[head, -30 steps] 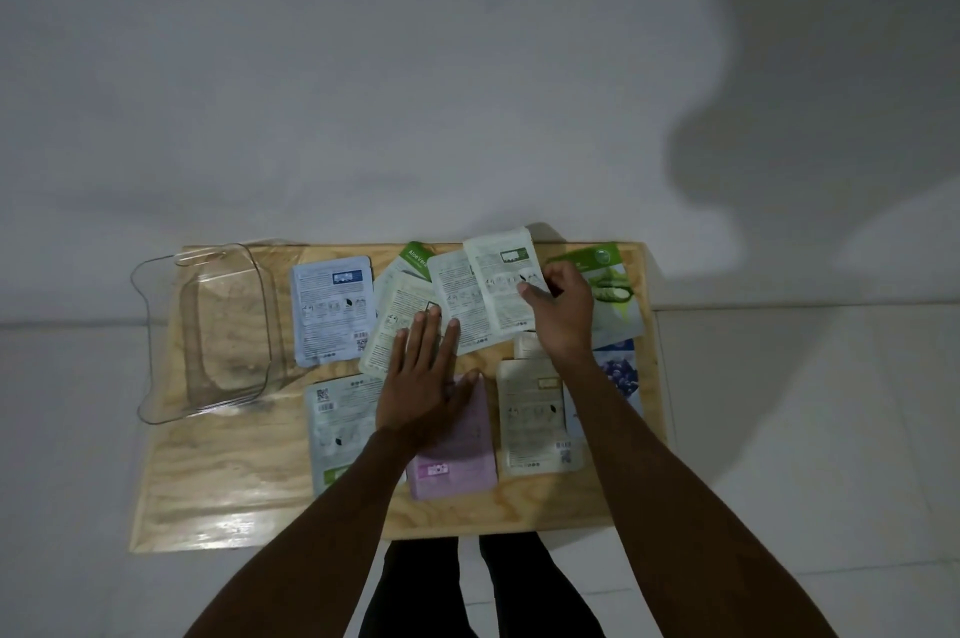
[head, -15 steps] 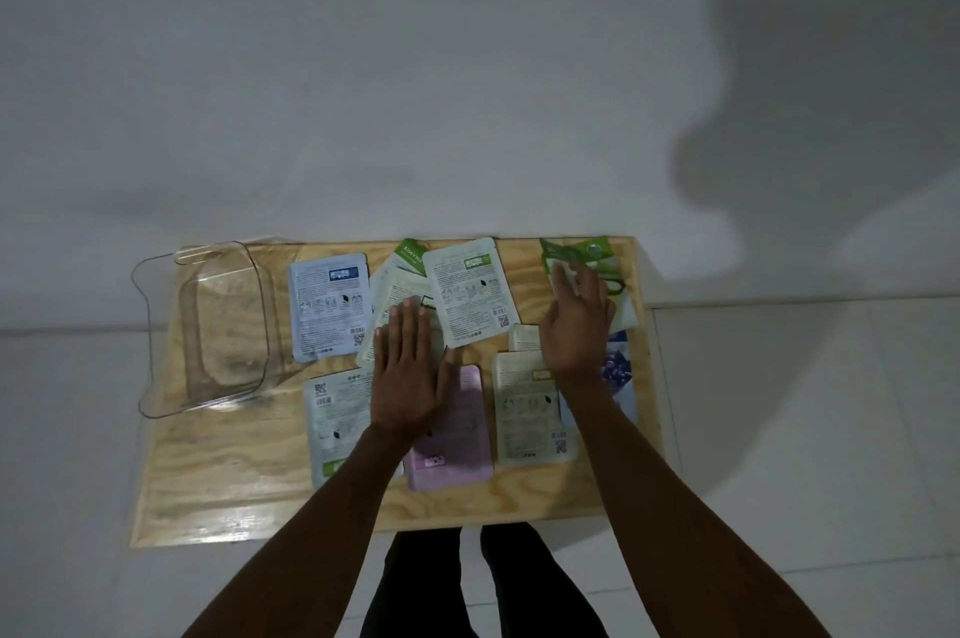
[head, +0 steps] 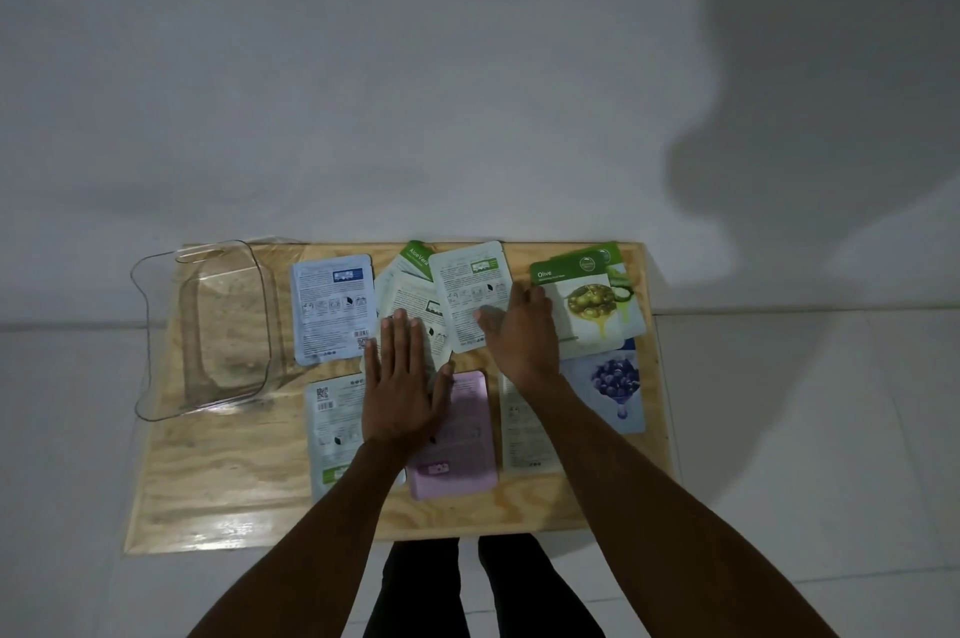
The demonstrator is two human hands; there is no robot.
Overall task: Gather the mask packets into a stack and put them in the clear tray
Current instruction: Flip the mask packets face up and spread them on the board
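My left hand point(head: 400, 390) lies flat and spread, palm down, fingers together and straight, pressing on a fanned pile of thin white packets point(head: 410, 310) whose printed backs show small diagrams. Its thumb reaches out toward the pink packet point(head: 457, 445), a matte lilac rectangle with rounded corners that my wrist partly covers. My right hand point(head: 519, 331) is loosely curled with the thumb out to the left, resting on the lower right corner of a white packet with a green label point(head: 470, 292); whether I am pinching that corner I cannot tell.

Just right of that hand, the glossy Olive packet point(head: 584, 297) lies tilted, green band on top and a picture of olives below, overlapping another green packet behind it. Under my right forearm sit a pale packet point(head: 522, 435) and a blueberry packet point(head: 613, 385) with a dark berry cluster. A green Aloe Vera packet point(head: 418, 258) peeks out of the fan at the far edge. Left of my left hand lie a flat light-blue packet point(head: 332, 307) and, nearer me, a grey-white packet point(head: 332, 424) with a QR code.

All rest on a plywood board point(head: 218, 481) with visible grain and a shiny patch. The clear tray point(head: 208, 325), smooth rounded plastic, stands at the board's left end.
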